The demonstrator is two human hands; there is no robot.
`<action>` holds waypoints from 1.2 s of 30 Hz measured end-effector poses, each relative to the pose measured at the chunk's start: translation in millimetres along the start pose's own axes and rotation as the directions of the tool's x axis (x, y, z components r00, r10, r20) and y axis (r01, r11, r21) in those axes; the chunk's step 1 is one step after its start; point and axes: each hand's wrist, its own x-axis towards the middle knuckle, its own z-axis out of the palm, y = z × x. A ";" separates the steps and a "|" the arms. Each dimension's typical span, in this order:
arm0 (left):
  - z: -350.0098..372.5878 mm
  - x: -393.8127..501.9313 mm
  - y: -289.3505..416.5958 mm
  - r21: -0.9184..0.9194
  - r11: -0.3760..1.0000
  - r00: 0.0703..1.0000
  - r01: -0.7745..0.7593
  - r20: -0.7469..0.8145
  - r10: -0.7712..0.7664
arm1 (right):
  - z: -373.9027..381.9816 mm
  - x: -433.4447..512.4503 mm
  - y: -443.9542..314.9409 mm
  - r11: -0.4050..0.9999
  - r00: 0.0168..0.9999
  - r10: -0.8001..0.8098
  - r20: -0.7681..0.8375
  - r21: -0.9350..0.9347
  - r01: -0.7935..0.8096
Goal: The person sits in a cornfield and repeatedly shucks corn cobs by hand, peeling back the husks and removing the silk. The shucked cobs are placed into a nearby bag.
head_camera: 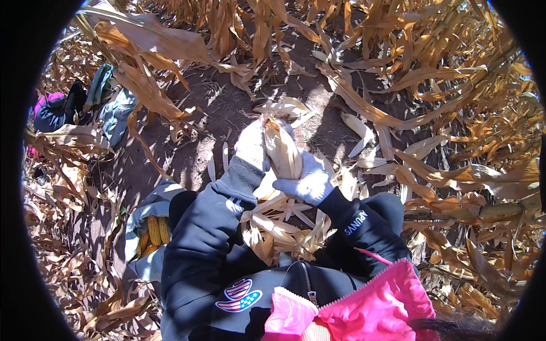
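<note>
Both my hands wear pale knit gloves. An ear of corn in its dry husk [283,153] is held between them, its silk end pointing up and away from me. My left hand [254,143] closes around the upper left side of the ear. Lower down, my right hand [308,178] grips the ear's right side and bottom, with the thumb across below it. Stripped husks [273,230] lie heaped between my legs under the hands. To my left, a light-coloured sack [138,221] stands open with several husked yellow corn ears [154,232] inside.
Dry cornstalks and leaves [426,76] rise ahead and to the right. Husked leaves and an ear in husk [283,108] lie on the bare soil just beyond my hands. At the far left, a person in dark and pink clothing [51,113] is partly visible near a bluish sack [117,115].
</note>
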 end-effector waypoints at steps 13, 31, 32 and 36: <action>-61.8 27.0 -17.7 0.982 -0.009 0.933 -0.189 0.183 0.310 | 15.9 21.0 17.7 0.658 0.994 0.082 0.070 0.746 -0.106; 33.6 -35.3 11.2 0.048 0.999 0.954 0.019 0.299 -0.033 | -36.2 75.7 110.8 0.234 0.800 0.483 -0.356 0.933 0.274; 10.9 -38.0 9.5 0.186 0.981 0.961 -0.048 0.277 -0.006 | -37.4 76.8 101.2 0.153 0.842 0.437 -0.318 0.948 0.279; 40.0 -64.7 15.2 0.611 0.787 0.893 0.089 0.300 -0.334 | -63.1 61.0 62.0 0.241 0.835 0.384 -0.394 0.916 0.321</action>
